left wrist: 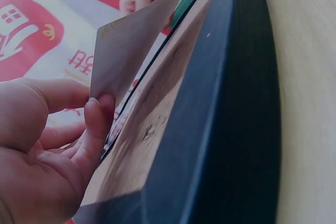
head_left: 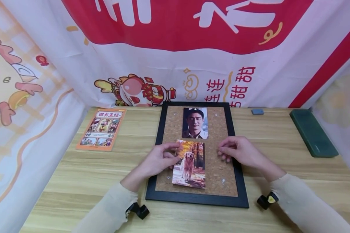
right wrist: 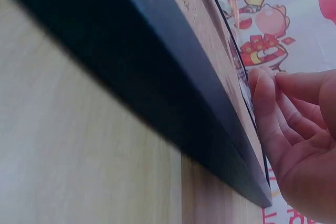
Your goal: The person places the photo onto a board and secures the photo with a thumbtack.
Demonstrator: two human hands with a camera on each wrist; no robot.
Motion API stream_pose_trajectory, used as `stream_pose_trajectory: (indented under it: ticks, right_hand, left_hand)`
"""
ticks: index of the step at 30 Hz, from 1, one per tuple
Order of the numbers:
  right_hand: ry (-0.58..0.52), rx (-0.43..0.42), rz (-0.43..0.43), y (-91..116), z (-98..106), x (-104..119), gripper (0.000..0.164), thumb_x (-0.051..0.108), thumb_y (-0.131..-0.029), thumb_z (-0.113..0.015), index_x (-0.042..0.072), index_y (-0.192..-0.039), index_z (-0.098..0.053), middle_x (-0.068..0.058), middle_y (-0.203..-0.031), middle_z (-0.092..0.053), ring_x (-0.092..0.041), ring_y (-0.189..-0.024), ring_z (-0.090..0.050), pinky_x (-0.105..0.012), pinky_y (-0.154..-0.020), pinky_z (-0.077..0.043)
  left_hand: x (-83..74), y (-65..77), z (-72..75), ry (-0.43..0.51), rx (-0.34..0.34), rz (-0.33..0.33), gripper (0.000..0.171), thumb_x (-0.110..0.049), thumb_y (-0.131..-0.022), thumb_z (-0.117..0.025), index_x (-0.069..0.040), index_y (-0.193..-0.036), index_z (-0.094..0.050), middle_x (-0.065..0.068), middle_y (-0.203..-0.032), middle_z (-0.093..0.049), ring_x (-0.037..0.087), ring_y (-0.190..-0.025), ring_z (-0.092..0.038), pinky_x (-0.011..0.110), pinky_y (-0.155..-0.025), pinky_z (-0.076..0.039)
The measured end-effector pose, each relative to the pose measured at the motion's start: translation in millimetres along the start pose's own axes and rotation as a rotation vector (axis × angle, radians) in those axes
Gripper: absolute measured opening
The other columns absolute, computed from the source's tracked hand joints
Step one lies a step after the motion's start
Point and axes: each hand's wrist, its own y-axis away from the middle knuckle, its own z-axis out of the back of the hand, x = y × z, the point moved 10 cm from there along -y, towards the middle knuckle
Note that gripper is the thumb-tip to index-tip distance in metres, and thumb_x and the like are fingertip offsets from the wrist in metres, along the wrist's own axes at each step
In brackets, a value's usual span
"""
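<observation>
My left hand (head_left: 160,158) pinches a photo of a golden dog (head_left: 189,168) by its left edge. Seen from the left wrist, the photo's pale back (left wrist: 121,56) stands tilted up off the cork board (head_left: 218,168). Thumb and forefinger of my right hand (head_left: 236,150) meet over the board's right side. Between those fingertips a tiny shiny bit, apparently a clear pushpin (right wrist: 275,75), shows in the right wrist view; most of it is hidden. A portrait photo (head_left: 195,124) lies on the upper board with a pin at its top edge.
The board's black frame (head_left: 196,199) lies on the wooden table (head_left: 122,174). Clear pins (head_left: 223,182) sit near the cork's corners. An orange booklet (head_left: 102,129) is at left; a blue eraser (head_left: 257,111) and a green case (head_left: 313,132) are at right. Printed cloth (head_left: 163,61) hangs behind.
</observation>
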Motion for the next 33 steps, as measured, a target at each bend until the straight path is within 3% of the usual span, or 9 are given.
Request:
stream_pose_trajectory:
  ticks: [6,15,22,33]
  right_hand:
    - [-0.002,0.019,-0.006,-10.9,-11.4,7.5,0.016,0.004,-0.106,-0.064,-0.002,-0.119,-0.073,-0.014,-0.100,-0.080,-0.022,-0.078,-0.075,-0.034,-0.068,-0.065]
    - [-0.065,0.036,0.005,-33.0,-27.8,15.5,0.016,0.003,-0.106,-0.065,-0.005,-0.117,-0.073,-0.016,-0.097,-0.080,-0.022,-0.075,-0.075,-0.034,-0.067,-0.065]
    - [-0.094,0.040,-0.097,-54.5,-41.1,12.6,0.015,0.007,-0.108,-0.064,-0.003,-0.116,-0.072,-0.014,-0.094,-0.080,-0.018,-0.073,-0.075,-0.034,-0.069,-0.065]
    - [-0.065,0.064,-0.127,-73.4,-51.9,21.4,0.011,0.002,-0.105,-0.065,-0.006,-0.109,-0.072,-0.013,-0.084,-0.077,-0.014,-0.064,-0.071,-0.031,-0.060,-0.062]
  left_hand:
    - [-3.7,-7.7,-12.0,-0.027,0.017,-0.022,0.056,-0.004,-0.098,-0.074,0.001,-0.151,-0.057,0.022,-0.142,-0.068,0.017,-0.097,-0.076,0.025,-0.076,-0.061]
    - [-9.0,-15.2,-15.9,-0.133,0.005,-0.093,0.050,-0.005,-0.099,-0.074,0.005,-0.146,-0.061,0.023,-0.135,-0.072,0.017,-0.096,-0.075,0.022,-0.075,-0.058]
    - [-11.9,-19.2,-18.3,-0.276,-0.009,-0.072,0.051,-0.013,-0.099,-0.076,-0.003,-0.148,-0.063,0.011,-0.127,-0.075,0.007,-0.087,-0.068,0.022,-0.071,-0.054]
    - [-17.9,-20.4,-19.3,-0.387,-0.012,-0.072,0.046,-0.015,-0.098,-0.077,-0.005,-0.142,-0.066,0.005,-0.110,-0.075,0.007,-0.081,-0.065,0.024,-0.069,-0.053]
